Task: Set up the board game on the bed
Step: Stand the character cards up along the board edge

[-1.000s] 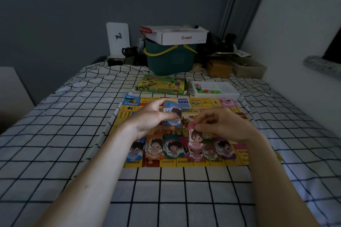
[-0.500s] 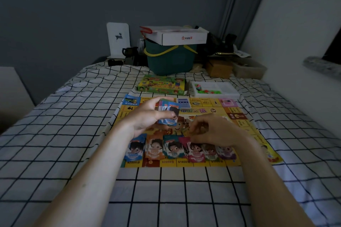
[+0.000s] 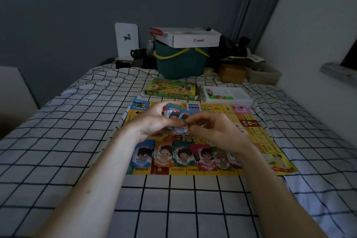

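A yellow game board [image 3: 251, 137] lies flat on the checked bed. Along its near edge lies a row of several character cards [image 3: 183, 155], blue, orange, red and green. My left hand [image 3: 152, 121] grips a stack of cards [image 3: 173, 114] above the board's middle. My right hand [image 3: 216, 131] is right beside it, fingertips pinching the front blue card of that stack at its lower corner. The green game box [image 3: 172, 91] and a white tray of small coloured pieces [image 3: 228, 93] sit just beyond the board.
A dark green bucket [image 3: 179, 63] with a white carton [image 3: 191, 37] on top stands at the bed's far end. A white stand [image 3: 126, 39], a dark jug, a brown box [image 3: 231, 72] and a clear bin are there too. A wall runs along the right.
My right hand laid a red card into the row on the board, then rose back to the stack in my left hand and took hold of its front card.
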